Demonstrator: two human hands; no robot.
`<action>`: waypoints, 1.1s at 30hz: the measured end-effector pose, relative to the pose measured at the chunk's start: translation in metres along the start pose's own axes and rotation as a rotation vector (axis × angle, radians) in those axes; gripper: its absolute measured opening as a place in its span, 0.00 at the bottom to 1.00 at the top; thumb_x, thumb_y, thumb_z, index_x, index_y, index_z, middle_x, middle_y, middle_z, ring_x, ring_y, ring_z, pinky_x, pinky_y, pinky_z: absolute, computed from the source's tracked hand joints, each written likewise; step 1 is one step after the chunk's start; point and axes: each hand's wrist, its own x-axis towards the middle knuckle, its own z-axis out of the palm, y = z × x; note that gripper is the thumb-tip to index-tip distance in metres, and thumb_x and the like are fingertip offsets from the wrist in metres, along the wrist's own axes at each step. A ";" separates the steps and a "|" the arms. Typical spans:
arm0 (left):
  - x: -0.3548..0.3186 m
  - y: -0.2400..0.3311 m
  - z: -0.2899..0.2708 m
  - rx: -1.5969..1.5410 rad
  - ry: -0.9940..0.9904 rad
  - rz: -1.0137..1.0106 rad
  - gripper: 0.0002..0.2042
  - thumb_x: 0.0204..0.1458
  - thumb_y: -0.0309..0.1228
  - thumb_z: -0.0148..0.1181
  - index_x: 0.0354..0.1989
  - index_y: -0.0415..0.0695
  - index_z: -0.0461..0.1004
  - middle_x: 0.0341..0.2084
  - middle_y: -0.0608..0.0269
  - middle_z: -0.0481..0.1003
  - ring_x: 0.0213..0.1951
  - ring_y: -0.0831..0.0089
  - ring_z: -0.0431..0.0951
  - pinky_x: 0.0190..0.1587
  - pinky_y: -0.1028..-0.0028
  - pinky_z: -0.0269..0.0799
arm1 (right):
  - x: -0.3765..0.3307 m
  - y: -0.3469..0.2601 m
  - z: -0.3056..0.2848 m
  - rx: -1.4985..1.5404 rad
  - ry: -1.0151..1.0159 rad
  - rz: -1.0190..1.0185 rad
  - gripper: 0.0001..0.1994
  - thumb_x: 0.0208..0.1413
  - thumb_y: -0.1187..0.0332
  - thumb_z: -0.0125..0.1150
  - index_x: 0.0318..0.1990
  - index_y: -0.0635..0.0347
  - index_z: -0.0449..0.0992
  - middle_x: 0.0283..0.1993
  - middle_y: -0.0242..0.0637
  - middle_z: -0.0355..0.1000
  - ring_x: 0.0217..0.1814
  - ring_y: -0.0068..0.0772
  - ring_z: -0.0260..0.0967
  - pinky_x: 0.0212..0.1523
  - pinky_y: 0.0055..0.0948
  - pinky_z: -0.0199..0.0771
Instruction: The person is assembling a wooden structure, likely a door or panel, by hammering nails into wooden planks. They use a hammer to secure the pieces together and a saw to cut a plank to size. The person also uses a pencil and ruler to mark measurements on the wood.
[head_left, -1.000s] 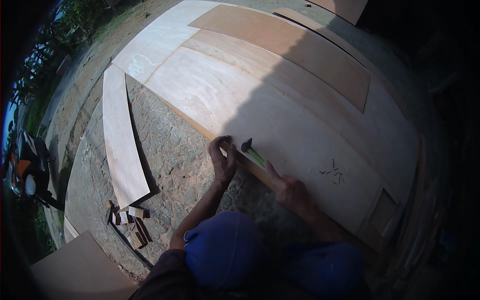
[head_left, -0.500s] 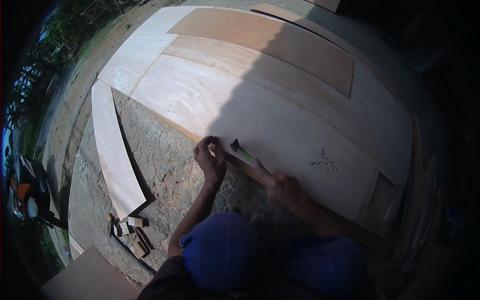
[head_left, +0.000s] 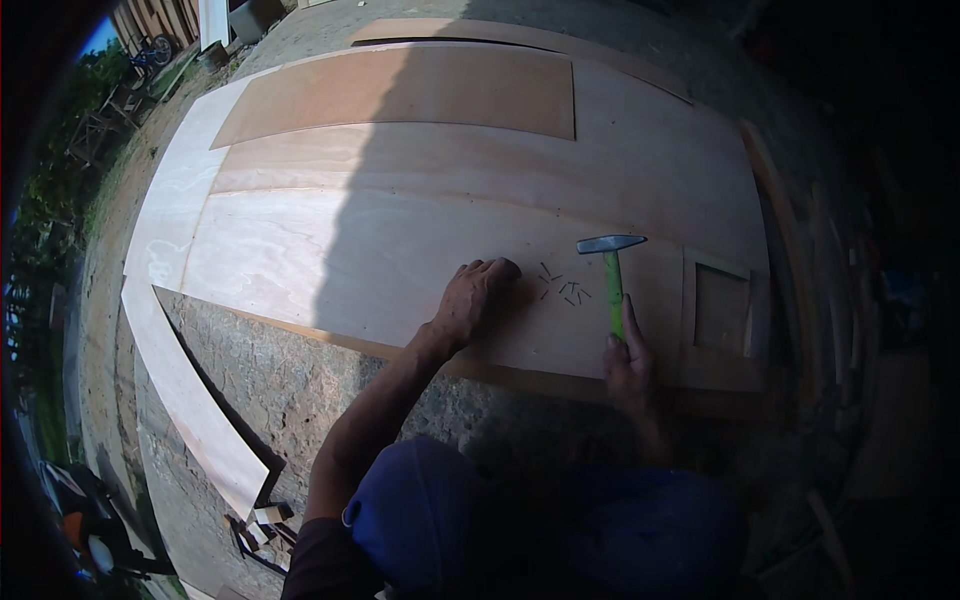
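My right hand (head_left: 630, 370) grips a hammer (head_left: 614, 285) by its green handle, with the grey metal head raised over the wooden panel. The hammer's handle stands nearly upright in view. My left hand (head_left: 470, 300) is low over the pale plywood panel (head_left: 420, 235), its fingers loosely bent and a little apart. Those fingertips are just left of a small scatter of nails (head_left: 570, 290). Nothing shows in the left hand, though its underside is hidden.
A browner thin board (head_left: 480, 95) lies on the panel's far part. At the right end is a rectangular framed opening (head_left: 722, 308). A long pale strip (head_left: 190, 390) leans at the left, near wood offcuts (head_left: 262, 525). A motorcycle (head_left: 95, 545) stands lower left.
My left hand has left the panel's near edge and moved toward the nails. The hammer has risen, its head now turned sideways. The view has swung to the right.
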 end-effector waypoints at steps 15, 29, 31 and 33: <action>0.030 0.025 0.015 0.142 0.072 -0.098 0.10 0.57 0.25 0.53 0.46 0.43 0.73 0.36 0.50 0.76 0.40 0.54 0.78 0.45 0.60 0.75 | -0.012 0.002 -0.011 -0.051 -0.028 -0.084 0.30 0.68 0.71 0.48 0.76 0.58 0.51 0.33 0.28 0.68 0.29 0.15 0.60 0.32 0.20 0.65; -0.125 0.024 -0.057 -0.984 0.748 -0.745 0.07 0.60 0.26 0.62 0.44 0.38 0.78 0.36 0.61 0.81 0.37 0.75 0.79 0.41 0.75 0.75 | -0.032 -0.014 0.054 -0.401 -0.415 -0.292 0.30 0.67 0.67 0.54 0.75 0.51 0.56 0.38 0.55 0.76 0.39 0.39 0.77 0.46 0.33 0.74; -0.131 0.027 -0.056 -1.052 0.769 -0.791 0.07 0.59 0.23 0.63 0.44 0.36 0.78 0.38 0.59 0.81 0.39 0.74 0.80 0.43 0.74 0.75 | -0.034 -0.022 0.061 -0.399 -0.457 -0.213 0.30 0.66 0.67 0.54 0.75 0.51 0.56 0.38 0.54 0.76 0.39 0.41 0.77 0.46 0.33 0.74; -0.141 0.019 -0.050 -1.016 0.708 -0.741 0.08 0.58 0.23 0.63 0.45 0.38 0.79 0.38 0.59 0.81 0.40 0.73 0.80 0.45 0.73 0.75 | -0.034 -0.025 0.065 -0.372 -0.486 -0.157 0.30 0.66 0.68 0.54 0.75 0.51 0.56 0.38 0.54 0.75 0.38 0.41 0.76 0.47 0.33 0.74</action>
